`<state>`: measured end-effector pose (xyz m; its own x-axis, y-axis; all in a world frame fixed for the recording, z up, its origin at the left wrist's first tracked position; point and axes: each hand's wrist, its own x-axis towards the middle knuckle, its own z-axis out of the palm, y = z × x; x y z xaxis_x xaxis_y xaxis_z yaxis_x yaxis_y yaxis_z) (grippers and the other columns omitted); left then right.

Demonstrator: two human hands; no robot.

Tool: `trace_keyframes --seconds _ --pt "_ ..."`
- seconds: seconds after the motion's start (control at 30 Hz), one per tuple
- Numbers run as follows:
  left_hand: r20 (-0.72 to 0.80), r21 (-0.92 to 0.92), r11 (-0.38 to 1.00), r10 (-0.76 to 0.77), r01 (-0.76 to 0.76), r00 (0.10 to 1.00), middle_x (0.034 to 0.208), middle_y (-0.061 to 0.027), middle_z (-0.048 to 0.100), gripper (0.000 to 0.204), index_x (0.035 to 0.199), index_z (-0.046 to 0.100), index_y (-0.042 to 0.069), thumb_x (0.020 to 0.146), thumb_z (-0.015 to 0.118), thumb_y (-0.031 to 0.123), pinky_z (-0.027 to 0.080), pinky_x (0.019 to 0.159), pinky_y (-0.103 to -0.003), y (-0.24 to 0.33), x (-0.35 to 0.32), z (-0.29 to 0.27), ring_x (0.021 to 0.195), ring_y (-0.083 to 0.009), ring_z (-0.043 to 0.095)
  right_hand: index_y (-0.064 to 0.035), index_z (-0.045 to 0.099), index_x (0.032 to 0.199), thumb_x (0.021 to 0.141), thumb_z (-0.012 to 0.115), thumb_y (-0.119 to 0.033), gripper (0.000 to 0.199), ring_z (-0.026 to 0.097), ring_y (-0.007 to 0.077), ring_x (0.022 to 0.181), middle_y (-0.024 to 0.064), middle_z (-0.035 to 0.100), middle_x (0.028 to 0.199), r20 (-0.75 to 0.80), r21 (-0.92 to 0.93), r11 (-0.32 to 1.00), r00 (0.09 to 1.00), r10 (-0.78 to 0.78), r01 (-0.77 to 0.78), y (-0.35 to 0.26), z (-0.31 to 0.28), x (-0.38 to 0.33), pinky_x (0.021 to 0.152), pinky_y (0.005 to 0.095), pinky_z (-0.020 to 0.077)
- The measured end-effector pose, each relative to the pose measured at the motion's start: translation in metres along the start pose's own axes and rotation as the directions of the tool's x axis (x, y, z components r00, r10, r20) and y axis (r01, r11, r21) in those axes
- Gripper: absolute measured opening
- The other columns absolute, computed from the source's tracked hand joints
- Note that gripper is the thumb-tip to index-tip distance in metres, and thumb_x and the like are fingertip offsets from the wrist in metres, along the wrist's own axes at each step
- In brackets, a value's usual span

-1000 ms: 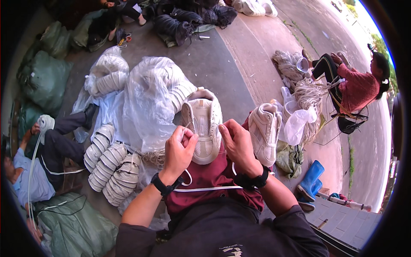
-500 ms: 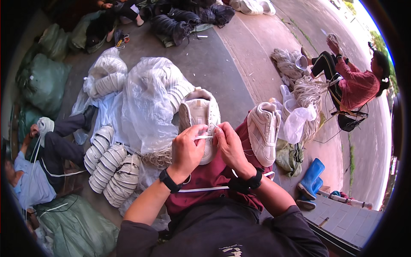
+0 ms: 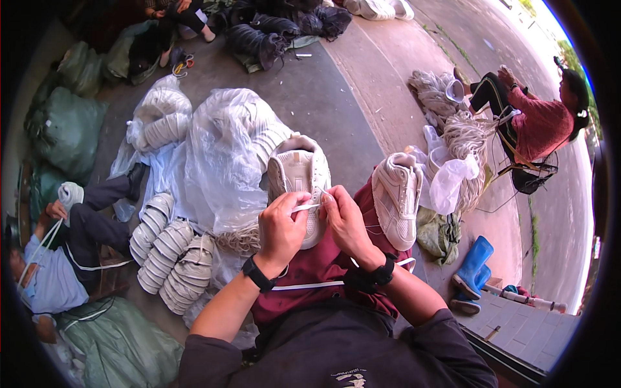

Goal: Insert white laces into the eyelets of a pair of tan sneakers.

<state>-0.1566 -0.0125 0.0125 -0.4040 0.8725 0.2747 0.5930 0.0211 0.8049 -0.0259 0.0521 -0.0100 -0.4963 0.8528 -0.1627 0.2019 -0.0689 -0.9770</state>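
1. At the far left, a co-worker in a pale blue shirt [image 3: 55, 275] sat holding a white coil [image 3: 70, 193], with a green sack [image 3: 123, 343] nearby.
2. Next came rows of nested pale shoe uppers [image 3: 171, 249] on the floor, then more of them under a clear plastic bag [image 3: 217, 168].
3. The person's left hand [image 3: 283, 226] was curled almost closed, thumb and fingers pinching a flat white lace [image 3: 306, 207]; it covered the left side of the toe of a pale shoe [image 3: 299, 165].
4. That shoe lay over the maroon cloth [image 3: 310, 304] on the lap, toe toward the person, its collar beyond both hands and its toe between them.
5. The right hand [image 3: 346, 223] had its thumb and fingertips drawn together on the lace, just beside the shoe's right-hand eyelets.
6. A second pale shoe [image 3: 396, 207] stood to the right of that hand, apart from it.
7. Farther right were a bundle of pale cords [image 3: 464, 136], blue boots [image 3: 472, 265] and a seated person in a red top [image 3: 543, 126].
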Motion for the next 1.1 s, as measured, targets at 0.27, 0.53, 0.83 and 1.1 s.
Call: trace_keyframes --seconds 0.27,0.53,0.83,1.1 --pt "0.038 0.156 0.987 0.032 -0.038 0.999 0.079 -0.0145 0.065 0.010 0.089 0.060 0.004 0.079 0.062 0.002 0.049 0.062 -0.040 0.006 0.005 0.001 0.072 -0.0330 0.064 -0.0006 0.049 0.094 0.098 0.045 -0.016 0.016 0.053 0.0177 0.062 0.0104 0.055 0.069 -0.007 -0.006 1.000 1.000 -0.019 0.019 0.000 0.000 0.001 0.060 0.0330 0.0443" --pt "0.062 0.227 0.971 0.063 -0.076 0.996 0.077 -0.0159 0.064 0.007 0.086 0.056 0.003 0.080 0.059 0.004 0.047 0.060 -0.045 0.009 0.004 0.001 0.071 -0.0372 0.062 -0.0008 0.049 0.094 0.098 0.045 -0.016 0.016 0.052 0.0167 0.063 0.0095 0.054 0.069 -0.006 0.003 1.000 1.000 -0.012 0.012 0.000 -0.002 0.000 0.060 0.0324 0.0440" --pt "0.146 -0.185 0.960 -0.185 0.210 0.972 0.071 -0.0156 0.062 0.012 0.086 0.056 0.001 0.088 0.057 0.012 0.048 0.058 -0.037 0.022 -0.012 -0.013 0.065 -0.0304 0.063 -0.0005 0.050 0.092 0.098 0.048 -0.015 0.016 0.050 0.0119 0.065 0.0052 0.054 0.070 0.023 0.112 0.993 1.000 0.021 -0.023 0.006 -0.005 -0.002 0.061 0.0284 0.0431" --pt "0.238 -0.360 0.933 0.089 0.003 0.967 0.064 -0.0042 0.054 0.015 0.092 0.056 -0.001 0.093 0.057 0.014 0.039 0.053 -0.028 0.053 -0.006 0.005 0.057 -0.0093 0.050 0.0006 0.054 0.094 0.092 0.055 -0.014 0.014 0.054 0.0103 0.073 0.0067 0.058 0.076 0.037 0.322 0.945 0.997 -0.072 0.056 0.015 -0.005 -0.022 0.066 0.0261 0.0448"
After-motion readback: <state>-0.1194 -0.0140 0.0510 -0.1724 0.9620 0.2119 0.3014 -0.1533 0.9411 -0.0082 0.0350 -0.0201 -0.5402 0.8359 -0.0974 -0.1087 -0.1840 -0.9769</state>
